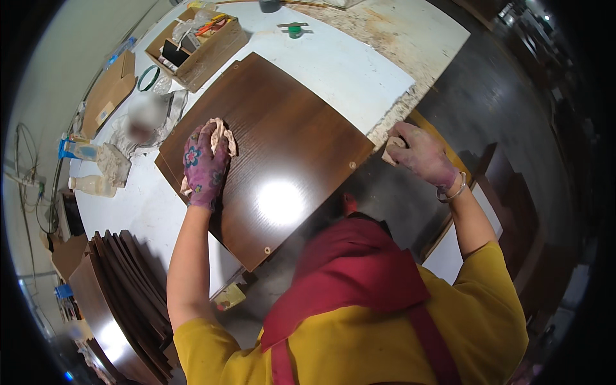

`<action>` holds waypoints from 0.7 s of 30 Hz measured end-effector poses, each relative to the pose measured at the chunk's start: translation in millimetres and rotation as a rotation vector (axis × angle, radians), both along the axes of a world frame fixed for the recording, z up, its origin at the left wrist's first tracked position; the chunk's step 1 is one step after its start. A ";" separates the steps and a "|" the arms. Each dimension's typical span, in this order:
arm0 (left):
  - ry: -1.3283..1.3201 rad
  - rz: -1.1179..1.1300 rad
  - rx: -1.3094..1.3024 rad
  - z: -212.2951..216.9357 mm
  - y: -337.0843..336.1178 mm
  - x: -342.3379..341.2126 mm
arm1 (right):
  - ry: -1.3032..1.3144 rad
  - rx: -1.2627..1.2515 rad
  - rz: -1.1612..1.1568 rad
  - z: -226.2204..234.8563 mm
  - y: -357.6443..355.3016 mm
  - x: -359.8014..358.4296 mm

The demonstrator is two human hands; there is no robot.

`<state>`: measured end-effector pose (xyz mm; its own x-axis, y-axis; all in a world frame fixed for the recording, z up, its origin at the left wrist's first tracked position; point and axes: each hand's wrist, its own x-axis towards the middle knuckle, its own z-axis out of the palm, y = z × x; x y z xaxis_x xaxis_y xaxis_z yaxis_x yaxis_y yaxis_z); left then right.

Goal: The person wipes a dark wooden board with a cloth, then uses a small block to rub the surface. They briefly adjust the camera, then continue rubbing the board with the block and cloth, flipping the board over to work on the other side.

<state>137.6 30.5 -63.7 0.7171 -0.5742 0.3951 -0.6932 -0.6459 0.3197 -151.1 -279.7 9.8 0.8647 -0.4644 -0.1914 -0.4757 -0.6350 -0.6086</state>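
A dark brown wood-grain panel (282,122) lies flat on the white worktable with its near corner toward me. My left hand (204,168), in a purple flowered glove, presses a crumpled pale rag (224,138) onto the panel's left part. Bits of the rag stick out on both sides of the fingers. Off the panel's right corner, beside the table edge, my right hand (425,154) is closed on a small beige pad (393,151). It also wears a glove, and a bracelet circles the wrist. Whether the pad is a folded cloth or a sanding block is unclear.
A cardboard box of tools and wrappings (212,58) stands behind the panel. Left of it are a cardboard piece (110,93), a crumpled cloth (173,112) and plastic bottles (96,186). A small green-capped item (294,31) sits farther back. Dark panels (122,289) are stacked at lower left.
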 end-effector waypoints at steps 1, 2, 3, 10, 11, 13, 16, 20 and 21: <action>0.017 0.010 0.003 1.3 0.0 -2.1 | -0.065 0.040 -0.052 -0.9 5.7 -11.3; 0.020 0.009 0.003 1.2 0.7 -4.7 | -0.130 0.079 -0.101 -4.3 11.8 -21.9; 0.028 0.001 0.000 1.4 -0.7 -5.7 | -0.191 0.112 -0.157 -5.2 17.3 -30.6; 0.016 0.008 0.041 -1.4 2.4 -4.3 | -0.610 0.019 -0.316 -61.9 40.3 -3.8; 0.016 0.007 0.035 -0.5 -0.1 -5.4 | -0.597 -0.064 -0.302 -65.3 46.1 -4.5; 0.025 0.017 0.056 2.7 6.0 -6.8 | -0.573 -0.213 -0.246 -65.2 70.2 -1.0; 0.023 -0.003 0.068 2.3 5.8 -4.5 | -0.513 -0.208 -0.120 -64.2 101.3 -9.3; 0.036 -0.003 0.051 4.0 4.7 -7.7 | -0.542 -0.147 -0.313 -53.2 76.7 -10.1; 0.035 0.003 0.052 2.7 5.8 -6.8 | -0.539 -0.128 -0.413 -53.2 67.8 -7.7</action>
<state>130.7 36.3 -60.9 0.7317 -0.5910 0.3395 -0.6803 -0.6644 0.3095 -158.8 -211.9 -43.5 0.5708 -0.7666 0.2941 -0.3461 -0.5494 -0.7605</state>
